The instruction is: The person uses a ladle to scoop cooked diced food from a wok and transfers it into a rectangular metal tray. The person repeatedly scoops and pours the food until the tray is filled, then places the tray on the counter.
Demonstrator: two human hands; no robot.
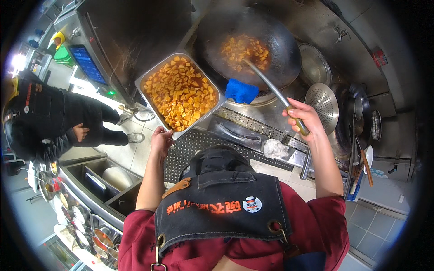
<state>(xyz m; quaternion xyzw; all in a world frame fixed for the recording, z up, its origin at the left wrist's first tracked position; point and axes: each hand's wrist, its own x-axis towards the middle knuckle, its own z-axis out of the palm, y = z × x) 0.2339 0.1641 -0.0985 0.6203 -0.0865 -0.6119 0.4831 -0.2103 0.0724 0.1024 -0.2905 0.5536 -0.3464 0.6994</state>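
Note:
My left hand [162, 139] grips the near corner of a square steel pan [148, 109]. Cubed tofu in red-brown sauce [183, 96] fills much of that pan. In my right hand [301, 117] is the handle of a long-handled wok ladle [271, 86]. Its bowl end dips into more tofu and sauce [256, 50] at the bottom of a dark wok [284, 57], and the food hides it. A folded blue cloth [241, 90] lies over the wok's near rim, just right of the pan's corner.
A perforated strainer [323, 105] and a steel basin [313, 64] stand right of the wok. A white crumpled cloth [275, 148] sits on the stove's front ledge. At left, another person [51, 118] stands near a lit screen [87, 64]. Behind my left arm is a counter with ingredient containers [103, 237].

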